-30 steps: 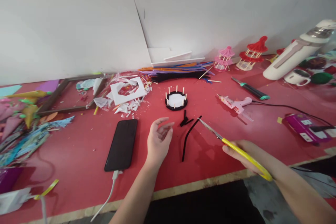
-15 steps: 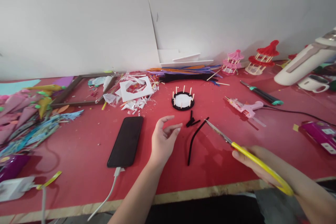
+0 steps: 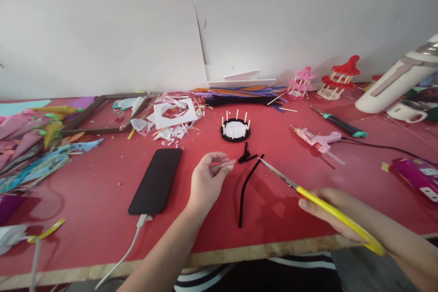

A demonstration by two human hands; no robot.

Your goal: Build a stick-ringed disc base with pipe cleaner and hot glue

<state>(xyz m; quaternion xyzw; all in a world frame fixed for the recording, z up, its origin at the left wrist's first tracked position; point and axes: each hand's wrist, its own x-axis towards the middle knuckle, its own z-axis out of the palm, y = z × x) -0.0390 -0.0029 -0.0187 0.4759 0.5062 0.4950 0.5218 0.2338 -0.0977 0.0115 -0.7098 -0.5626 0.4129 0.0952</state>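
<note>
My right hand [image 3: 330,212] grips yellow-handled scissors [image 3: 337,216], their blades pointing left. Their tip overlaps the upper end of a bent black fuzzy stem [image 3: 243,191]; I cannot tell if the blades touch it. My left hand [image 3: 208,180] hovers to the left, thumb and fingertips together, nothing visible between them. Just past those fingertips lie several short black stem pieces [image 3: 245,158]. Behind them stands a round white base [image 3: 236,128] with a black fuzzy rim and several short wooden pegs upright around it.
A phone [image 3: 155,181] on a white cable lies left of my left hand. At right are a pink glue gun [image 3: 318,139], a craft knife [image 3: 338,122], a mug [image 3: 407,111] and a tilted bottle [image 3: 393,80]. Foam scraps [image 3: 174,113] and bundled stems [image 3: 242,99] lie behind.
My left thumb and fingertips have come together. The scissors and the black stem have moved slightly left, with the stem's lower end nearer me. The view has shifted a little.
</note>
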